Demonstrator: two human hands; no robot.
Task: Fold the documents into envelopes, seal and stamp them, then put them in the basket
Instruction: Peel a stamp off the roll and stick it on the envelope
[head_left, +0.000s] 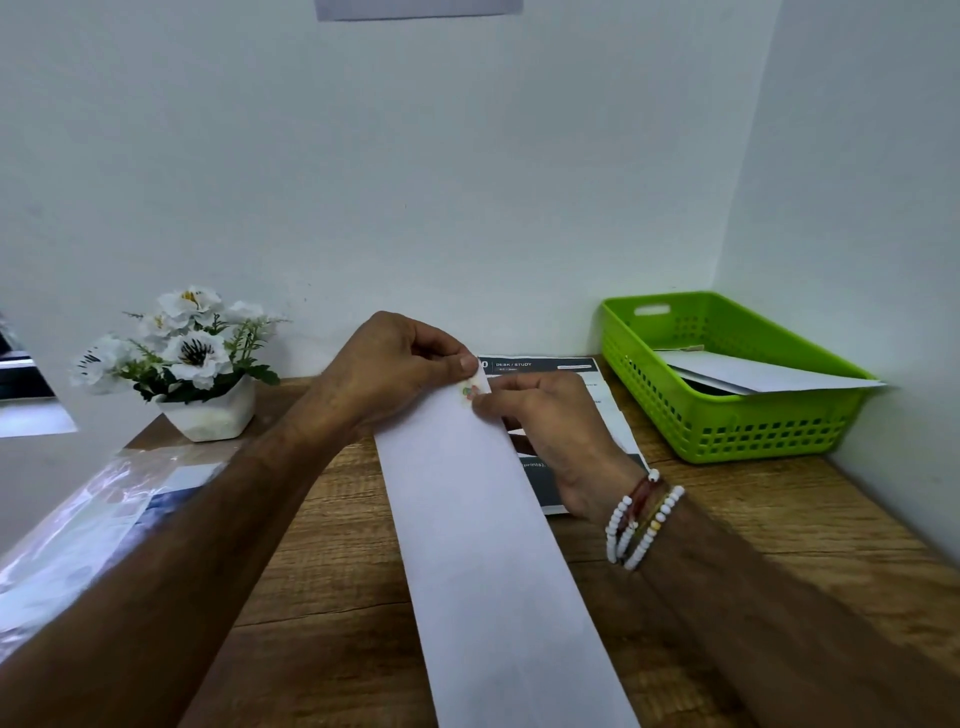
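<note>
left hand (400, 364) pinches the envelope (483, 545) at its far end, right hand (545, 431) pinches a stamp (469, 391) there.

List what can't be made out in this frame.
Head view only.
Stamp: tiny, blurred, partly under fingers of left hand and right hand.
Printed sheet: mostly behind right hand and envelope.
Envelope's near end: cut by bottom edge.
Basket: wall hides lower contents.

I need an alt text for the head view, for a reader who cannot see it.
Two hands work at the far end of a long white envelope over a wooden desk: the left hand pinches the envelope's end, the right hand pinches a small colourful stamp at its corner. A green basket holding white papers stands at the right.
</note>
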